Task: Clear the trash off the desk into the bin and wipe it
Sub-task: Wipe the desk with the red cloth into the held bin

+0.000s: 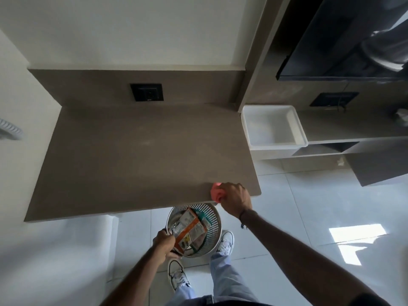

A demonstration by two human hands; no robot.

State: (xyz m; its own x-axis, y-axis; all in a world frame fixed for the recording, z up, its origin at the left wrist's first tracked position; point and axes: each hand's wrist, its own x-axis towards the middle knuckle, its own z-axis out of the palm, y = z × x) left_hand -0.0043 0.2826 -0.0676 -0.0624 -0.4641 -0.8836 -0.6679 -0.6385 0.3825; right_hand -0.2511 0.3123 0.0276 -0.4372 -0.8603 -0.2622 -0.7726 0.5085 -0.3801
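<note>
A right hand grips a pink cloth at the worktop's five-o'clock edge. The left hand clasps the rim of a perforated metal bin, apparently holding cartons.

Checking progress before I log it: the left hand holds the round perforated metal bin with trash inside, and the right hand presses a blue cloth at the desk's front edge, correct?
Not quite: the cloth is pink, not blue, as the head view shows. The rest stands: the left hand holds the round perforated metal bin, and the right hand works at the brown desk front edge.
</note>
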